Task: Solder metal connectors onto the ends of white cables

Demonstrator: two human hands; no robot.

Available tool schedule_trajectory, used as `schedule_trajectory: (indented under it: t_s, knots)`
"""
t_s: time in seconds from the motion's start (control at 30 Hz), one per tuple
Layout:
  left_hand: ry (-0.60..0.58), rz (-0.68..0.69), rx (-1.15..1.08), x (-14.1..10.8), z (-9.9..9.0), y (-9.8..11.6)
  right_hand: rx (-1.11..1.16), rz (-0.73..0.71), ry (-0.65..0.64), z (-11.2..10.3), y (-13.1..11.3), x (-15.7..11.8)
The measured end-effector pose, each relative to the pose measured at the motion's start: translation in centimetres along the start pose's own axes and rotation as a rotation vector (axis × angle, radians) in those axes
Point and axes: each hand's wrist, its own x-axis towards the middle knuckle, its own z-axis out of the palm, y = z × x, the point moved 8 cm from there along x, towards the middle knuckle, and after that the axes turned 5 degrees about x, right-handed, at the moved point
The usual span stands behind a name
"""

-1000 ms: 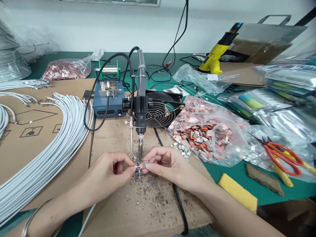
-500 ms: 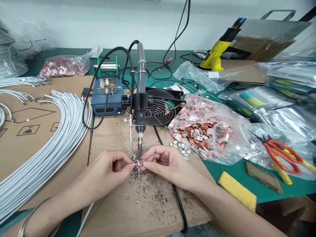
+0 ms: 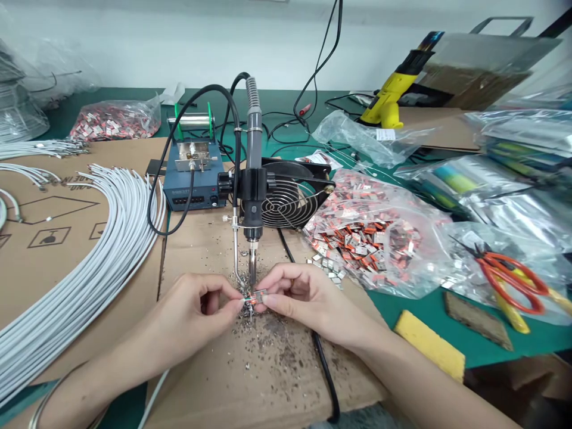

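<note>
Under the tip of an upright soldering iron (image 3: 254,196), my two hands meet. My left hand (image 3: 203,307) pinches the end of a white cable (image 3: 154,398), whose thin coloured wires reach right. Between the thumb and fingers of my right hand (image 3: 304,301) is a small orange and metal connector (image 3: 258,296). The wire ends meet the connector's left side just below the iron tip; whether they are joined is too small to tell. A thin metal feed tube (image 3: 236,250) runs down beside the iron.
A bundle of white cables (image 3: 102,256) lies left. Behind are a blue solder station (image 3: 193,185) and a fan (image 3: 288,199). To the right are a bag of orange connectors (image 3: 370,238), a yellow sponge (image 3: 429,344), red-handled pliers (image 3: 513,280) and a yellow heat gun (image 3: 391,98).
The connector shows a little more between my right fingertips. Both hands hold nearly the same place, and the view has shifted very slightly.
</note>
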Motion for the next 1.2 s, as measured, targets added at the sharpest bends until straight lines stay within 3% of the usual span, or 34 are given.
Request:
schedule_trajectory:
  t_s: [0.33,0.6,0.83,1.0,1.2]
  knots:
    - [0.032,0.038,0.0,0.7,0.3,-1.4,-0.04,0.0,0.043,-0.1,-0.1,0.0]
    - [0.007,-0.001,0.026,0.4,-0.1,-0.5,-0.069,0.012,0.063,-0.1,0.0,0.2]
    - [0.095,0.078,-0.008,0.9,0.4,-1.6,-0.097,0.045,0.053,0.0,0.8,0.3]
    - [0.183,0.083,-0.042,0.9,-0.1,-1.8,-0.138,-0.056,0.065,-0.6,1.0,0.9]
    - [0.119,0.124,-0.07,0.8,0.4,-1.5,-0.107,0.011,0.054,0.2,0.3,0.4]
